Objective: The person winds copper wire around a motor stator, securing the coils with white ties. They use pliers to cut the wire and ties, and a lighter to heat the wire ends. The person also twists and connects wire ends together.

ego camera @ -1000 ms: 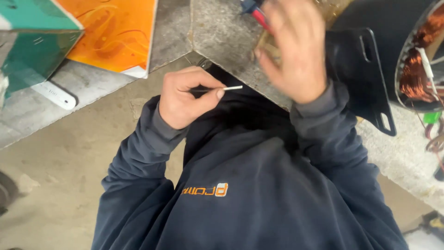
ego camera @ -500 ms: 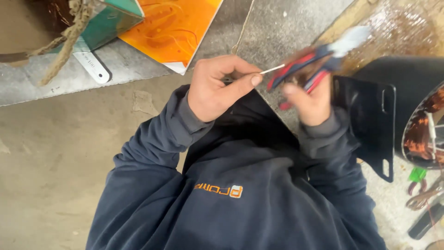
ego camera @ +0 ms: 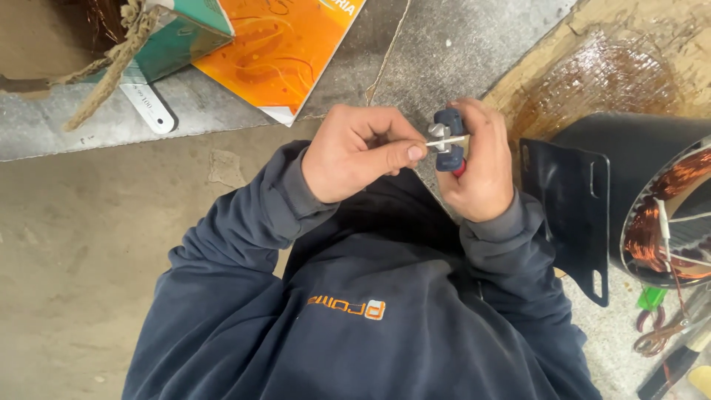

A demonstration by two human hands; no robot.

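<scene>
My left hand (ego camera: 361, 152) pinches a thin white strip (ego camera: 446, 139) between thumb and forefinger, held out to the right. My right hand (ego camera: 478, 167) grips a small pair of pliers (ego camera: 449, 141) with blue and red handles; their metal jaws meet the strip. Both hands are close together above my chest, over the edge of a grey worktop (ego camera: 444, 52). I wear a dark blue sweatshirt. To my right lies a black electric motor housing (ego camera: 637, 170) with copper windings (ego camera: 666, 215) showing at its open end.
An orange sheet (ego camera: 285, 48), a green box (ego camera: 174, 37) with rope (ego camera: 111, 63) and a white strip (ego camera: 148, 107) lie at the far left of the worktop. Small hand tools (ego camera: 666, 344) sit at lower right. Concrete floor (ego camera: 89, 252) lies below left.
My right hand came down from the back of the worktop with the pliers and brought their jaws onto the strip. My left hand rose slightly. The camera view shifted down and left.
</scene>
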